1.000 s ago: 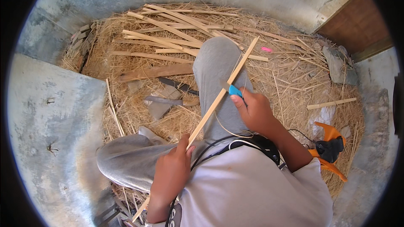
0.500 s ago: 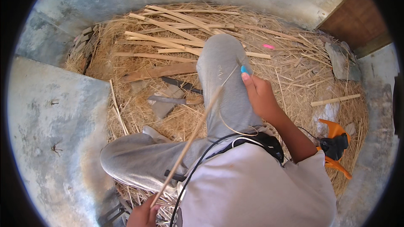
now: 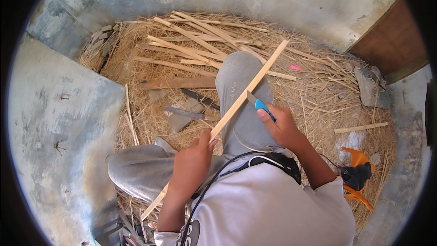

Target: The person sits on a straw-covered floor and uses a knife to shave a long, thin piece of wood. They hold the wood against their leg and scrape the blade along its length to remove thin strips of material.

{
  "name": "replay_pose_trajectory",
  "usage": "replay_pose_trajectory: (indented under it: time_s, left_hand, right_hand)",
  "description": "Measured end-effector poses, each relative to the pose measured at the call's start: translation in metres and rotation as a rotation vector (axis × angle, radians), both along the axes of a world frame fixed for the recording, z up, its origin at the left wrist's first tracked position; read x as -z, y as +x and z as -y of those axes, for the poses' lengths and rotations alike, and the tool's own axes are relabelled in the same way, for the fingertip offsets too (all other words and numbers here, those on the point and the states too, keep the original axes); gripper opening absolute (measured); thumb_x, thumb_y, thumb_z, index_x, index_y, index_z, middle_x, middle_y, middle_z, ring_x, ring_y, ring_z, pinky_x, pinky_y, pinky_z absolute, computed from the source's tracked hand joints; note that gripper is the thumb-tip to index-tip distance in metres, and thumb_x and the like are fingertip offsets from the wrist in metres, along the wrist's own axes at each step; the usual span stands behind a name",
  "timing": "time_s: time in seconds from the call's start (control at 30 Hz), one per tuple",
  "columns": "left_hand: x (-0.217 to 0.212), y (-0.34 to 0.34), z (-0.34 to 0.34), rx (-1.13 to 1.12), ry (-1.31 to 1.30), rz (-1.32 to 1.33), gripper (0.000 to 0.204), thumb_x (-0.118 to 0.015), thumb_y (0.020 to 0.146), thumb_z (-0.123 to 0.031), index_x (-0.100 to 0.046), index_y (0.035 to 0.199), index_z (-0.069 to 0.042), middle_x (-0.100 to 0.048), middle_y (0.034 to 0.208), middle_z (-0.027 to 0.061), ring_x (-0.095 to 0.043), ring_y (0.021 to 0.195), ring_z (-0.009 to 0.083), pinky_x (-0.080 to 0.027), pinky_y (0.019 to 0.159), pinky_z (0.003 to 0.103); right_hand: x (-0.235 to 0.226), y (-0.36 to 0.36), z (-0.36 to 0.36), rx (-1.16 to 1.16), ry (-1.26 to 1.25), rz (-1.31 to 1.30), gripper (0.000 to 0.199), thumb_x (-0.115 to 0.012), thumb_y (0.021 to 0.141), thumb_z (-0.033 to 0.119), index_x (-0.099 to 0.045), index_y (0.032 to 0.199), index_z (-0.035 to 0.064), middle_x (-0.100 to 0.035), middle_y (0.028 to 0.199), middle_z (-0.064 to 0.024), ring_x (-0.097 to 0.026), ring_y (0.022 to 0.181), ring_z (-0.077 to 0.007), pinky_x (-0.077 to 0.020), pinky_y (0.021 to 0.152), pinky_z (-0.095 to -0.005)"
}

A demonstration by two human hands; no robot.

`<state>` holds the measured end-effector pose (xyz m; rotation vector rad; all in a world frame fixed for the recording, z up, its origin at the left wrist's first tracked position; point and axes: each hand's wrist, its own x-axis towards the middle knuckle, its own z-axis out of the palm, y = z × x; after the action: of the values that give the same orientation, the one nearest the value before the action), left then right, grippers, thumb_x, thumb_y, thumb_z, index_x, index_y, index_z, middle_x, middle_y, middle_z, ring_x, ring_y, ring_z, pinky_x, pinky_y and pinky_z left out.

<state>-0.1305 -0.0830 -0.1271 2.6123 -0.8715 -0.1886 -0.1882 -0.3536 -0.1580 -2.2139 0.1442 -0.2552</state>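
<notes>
My left hand (image 3: 192, 160) is closed around a long, flat, pale strip of bamboo or wood (image 3: 263, 71), which slants across my lap. Its far end reaches past my raised right knee, and its near end shows below my left wrist. In my right hand (image 3: 283, 126) is a blue-handled utility knife (image 3: 264, 108) with its blade out. The blade tip lies at the strip's right edge, over my grey trouser leg; whether it cuts in, I cannot tell. A thin curled shaving (image 3: 246, 143) rests on my thigh.
Several pale strips (image 3: 200, 41) lie crossed beyond my knee on straw-like shavings. Left of that knee lie a wooden-handled knife (image 3: 184, 113), a dark blade (image 3: 198, 96) and a flat stone (image 3: 180, 119). An orange-and-black object (image 3: 357, 173) sits at right. Walls curve around; a black cable (image 3: 214, 175) crosses my lap.
My left hand has come up from the lower edge to mid-lap, and the strip now reaches farther out past the knee. My right hand has shifted slightly down, the knife now against the strip's side.
</notes>
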Motion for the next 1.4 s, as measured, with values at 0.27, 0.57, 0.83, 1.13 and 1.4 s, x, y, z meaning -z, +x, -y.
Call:
replay_pose_trajectory:
  time_s: [0.27,0.57,0.83,1.13,1.4]
  left_hand:
    - [0.009,0.004,0.016,0.071,0.032,0.021,0.026,-0.058,0.100,-0.024,-0.053,0.120,-0.009,-0.067,0.078,0.0158,-0.066,0.062,0.0365,-0.051,0.052,0.046]
    - [0.004,-0.014,0.003,0.002,0.070,-0.043,0.027,-0.060,0.097,-0.019,-0.054,0.121,-0.007,-0.069,0.086,0.0175,-0.067,0.068,0.0377,-0.053,0.057,0.047]
    - [-0.002,-0.018,-0.022,0.063,0.065,0.046,0.027,-0.060,0.098,-0.018,-0.055,0.120,-0.003,-0.065,0.075,0.0112,-0.066,0.057,0.0296,-0.052,0.048,0.040]
    - [-0.003,-0.030,-0.032,0.027,0.086,0.005,0.026,-0.060,0.098,-0.017,-0.055,0.119,-0.004,-0.067,0.078,0.0127,-0.067,0.060,0.0307,-0.052,0.050,0.041]
    - [-0.029,-0.042,-0.056,-0.041,0.071,-0.272,0.026,-0.059,0.098,-0.015,-0.054,0.122,-0.004,-0.066,0.077,0.0223,-0.064,0.067,0.0439,-0.049,0.057,0.051]
  right_hand:
    - [-0.002,-0.002,0.006,0.047,-0.071,-0.132,0.042,-0.053,0.103,0.037,-0.061,0.086,-0.0003,-0.056,0.059,-0.0201,-0.059,0.054,-0.0410,-0.0445,0.052,-0.0468]
    - [0.012,0.000,-0.010,0.109,-0.252,0.035,0.038,-0.059,0.100,0.036,-0.058,0.082,0.0027,-0.055,0.054,-0.0165,-0.060,0.050,-0.0379,-0.0451,0.047,-0.0468]
    - [0.011,0.000,-0.017,0.053,-0.300,0.022,0.034,-0.061,0.099,0.035,-0.060,0.088,0.0021,-0.055,0.055,-0.0169,-0.060,0.050,-0.0379,-0.0451,0.047,-0.0453]
    - [0.015,0.001,-0.013,0.044,-0.299,0.014,0.035,-0.059,0.100,0.035,-0.060,0.090,0.0007,-0.056,0.057,-0.0190,-0.061,0.052,-0.0400,-0.0453,0.048,-0.0463]
    - [0.013,0.004,-0.016,0.112,-0.243,0.042,0.036,-0.057,0.101,0.034,-0.061,0.087,0.0010,-0.056,0.057,-0.0195,-0.061,0.053,-0.0400,-0.0452,0.049,-0.0461]
